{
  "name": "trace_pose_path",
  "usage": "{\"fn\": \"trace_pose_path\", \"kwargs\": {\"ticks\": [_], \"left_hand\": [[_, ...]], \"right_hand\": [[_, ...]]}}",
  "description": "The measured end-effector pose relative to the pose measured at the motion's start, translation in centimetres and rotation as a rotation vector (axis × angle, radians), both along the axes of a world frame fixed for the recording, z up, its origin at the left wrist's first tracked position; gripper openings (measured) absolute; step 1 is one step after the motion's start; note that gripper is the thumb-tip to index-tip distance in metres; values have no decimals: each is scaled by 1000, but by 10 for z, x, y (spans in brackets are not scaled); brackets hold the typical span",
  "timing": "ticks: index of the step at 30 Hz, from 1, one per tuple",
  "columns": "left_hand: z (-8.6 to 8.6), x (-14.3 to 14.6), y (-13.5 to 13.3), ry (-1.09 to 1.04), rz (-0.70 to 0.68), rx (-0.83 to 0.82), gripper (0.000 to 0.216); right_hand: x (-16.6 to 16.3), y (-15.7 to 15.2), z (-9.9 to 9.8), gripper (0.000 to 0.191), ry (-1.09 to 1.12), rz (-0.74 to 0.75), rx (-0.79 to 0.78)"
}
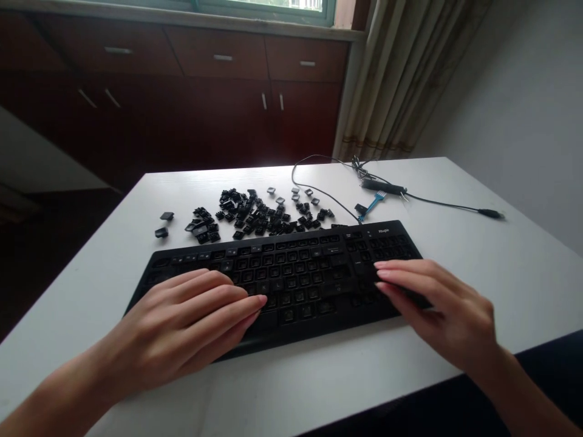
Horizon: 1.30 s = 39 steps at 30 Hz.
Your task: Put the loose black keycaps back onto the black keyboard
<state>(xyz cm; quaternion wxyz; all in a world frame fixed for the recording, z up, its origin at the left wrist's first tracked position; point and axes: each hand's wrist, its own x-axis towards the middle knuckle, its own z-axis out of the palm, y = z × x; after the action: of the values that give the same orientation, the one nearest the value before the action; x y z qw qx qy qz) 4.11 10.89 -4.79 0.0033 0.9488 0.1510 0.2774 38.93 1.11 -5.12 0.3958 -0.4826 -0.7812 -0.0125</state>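
Left grip (177, 325), fingers together, over keyboard (296, 276), nine o'clock; right grip (449, 309), fingertips bunched, three o'clock; pinching: cannot tell. Loose keycaps (262, 217), twelve o'clock.

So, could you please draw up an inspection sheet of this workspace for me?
Surface: white table, keyboard and keycaps on it.
Job's things: black keyboard, some caps fitted, many positions uncapped; loose keycaps heaped behind it, a few strays apart.
Clutter: blue brush-like tool behind the keyboard.
Hands: left hand over the keyboard's left part; right hand at its right end; grip unclear.
Cables: black cable, partly bundled.
Surroundings: brown cabinets, curtain, window.
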Motion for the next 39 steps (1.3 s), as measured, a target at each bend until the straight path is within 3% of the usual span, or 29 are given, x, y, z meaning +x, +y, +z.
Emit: {"fn": "trace_pose_path", "kwargs": {"ticks": [3, 6, 17, 25, 33, 39], "left_hand": [[-1, 1, -1, -2, -11, -9, 63], [1, 2, -1, 2, -21, -22, 63], [5, 2, -2, 41, -25, -20, 42], [1, 0, -1, 28, -46, -17, 40], [5, 3, -3, 9, -45, -16, 34], [4, 2, -2, 6, -39, -14, 32]], "right_hand": [[24, 0, 2, 38, 15, -243, 11], [39, 1, 3, 30, 22, -312, 5], [37, 23, 12, 30, -74, -93, -77], [25, 50, 20, 23, -92, 46, -110], [17, 87, 27, 18, -120, 36, -155], [13, 144, 28, 22, -142, -132, -231]]}}
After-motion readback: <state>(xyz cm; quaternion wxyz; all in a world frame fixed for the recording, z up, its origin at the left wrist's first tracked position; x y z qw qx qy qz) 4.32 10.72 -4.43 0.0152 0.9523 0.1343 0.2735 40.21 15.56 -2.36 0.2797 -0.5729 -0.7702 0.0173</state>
